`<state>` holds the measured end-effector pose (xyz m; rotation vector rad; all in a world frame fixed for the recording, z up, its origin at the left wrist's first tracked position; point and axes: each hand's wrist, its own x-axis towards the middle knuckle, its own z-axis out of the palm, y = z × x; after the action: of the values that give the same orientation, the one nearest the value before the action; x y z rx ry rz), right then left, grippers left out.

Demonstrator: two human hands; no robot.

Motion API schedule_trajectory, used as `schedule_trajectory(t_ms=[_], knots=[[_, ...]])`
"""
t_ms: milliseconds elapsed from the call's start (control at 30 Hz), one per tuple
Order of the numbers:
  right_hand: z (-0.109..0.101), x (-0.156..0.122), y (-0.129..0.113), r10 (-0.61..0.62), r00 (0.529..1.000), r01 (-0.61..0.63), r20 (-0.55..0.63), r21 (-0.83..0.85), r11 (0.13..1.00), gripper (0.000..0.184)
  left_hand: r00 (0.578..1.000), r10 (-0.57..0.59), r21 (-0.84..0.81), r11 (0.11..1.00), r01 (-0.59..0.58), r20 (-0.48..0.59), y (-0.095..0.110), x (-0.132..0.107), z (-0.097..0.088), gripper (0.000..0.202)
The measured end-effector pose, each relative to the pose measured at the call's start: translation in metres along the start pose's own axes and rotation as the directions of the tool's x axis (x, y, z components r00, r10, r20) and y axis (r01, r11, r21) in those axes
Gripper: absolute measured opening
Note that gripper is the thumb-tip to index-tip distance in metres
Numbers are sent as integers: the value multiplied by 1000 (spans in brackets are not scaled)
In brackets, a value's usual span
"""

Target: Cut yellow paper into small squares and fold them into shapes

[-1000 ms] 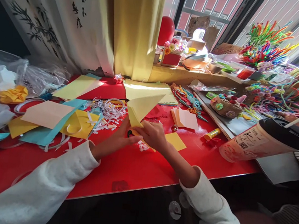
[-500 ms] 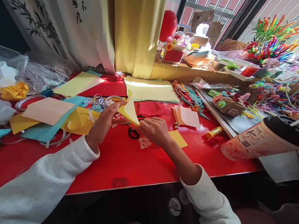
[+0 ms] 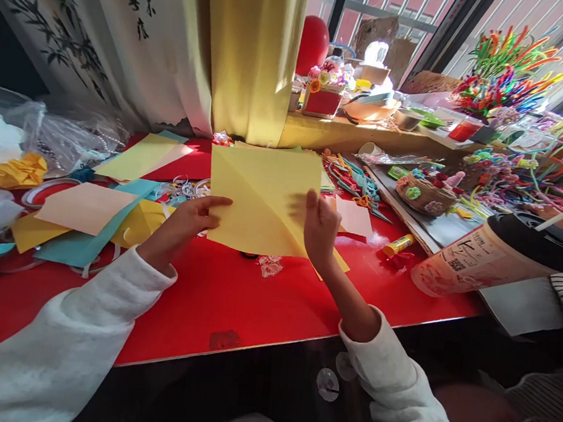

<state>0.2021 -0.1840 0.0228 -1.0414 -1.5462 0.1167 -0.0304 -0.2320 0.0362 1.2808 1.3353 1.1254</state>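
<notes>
Both my hands hold up an unfolded pale yellow paper sheet (image 3: 260, 195) with a diagonal crease, above the red table (image 3: 232, 300). My left hand (image 3: 193, 218) pinches its left edge, fingers pointing right. At the sheet's right edge, my right hand (image 3: 321, 227) grips it with the thumb in front. The sheet hides the black scissors and the paper stack behind it.
Coloured paper sheets (image 3: 85, 207) and curled white scraps lie at the left, with plastic bags (image 3: 11, 142) beyond. A glue stick (image 3: 398, 245), a peach sheet (image 3: 354, 217), a lidded drink cup (image 3: 492, 257) and pipe-cleaner crafts (image 3: 507, 73) fill the right. A curtain (image 3: 252, 53) hangs behind.
The folded yellow triangle has been opened out into a full square sheet and raised. My left hand moved to its left edge, my right to its right edge.
</notes>
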Motion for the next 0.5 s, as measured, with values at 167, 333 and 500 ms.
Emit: schedule_trajectory(t_ms=[167, 333, 500], knots=[[-4, 16, 15, 241, 957, -242, -160, 13, 970, 45, 991, -60, 52, 997, 54, 119, 8, -2, -4, 47], [-7, 22, 28, 310, 948, -302, -69, 105, 948, 45, 981, -6, 181, 983, -30, 192, 9, -1, -9, 41], [-6, 21, 30, 396, 914, -400, 83, 330, 855, 50, 994, 95, -139, 985, -103, -63, 3, 5, -3, 55]])
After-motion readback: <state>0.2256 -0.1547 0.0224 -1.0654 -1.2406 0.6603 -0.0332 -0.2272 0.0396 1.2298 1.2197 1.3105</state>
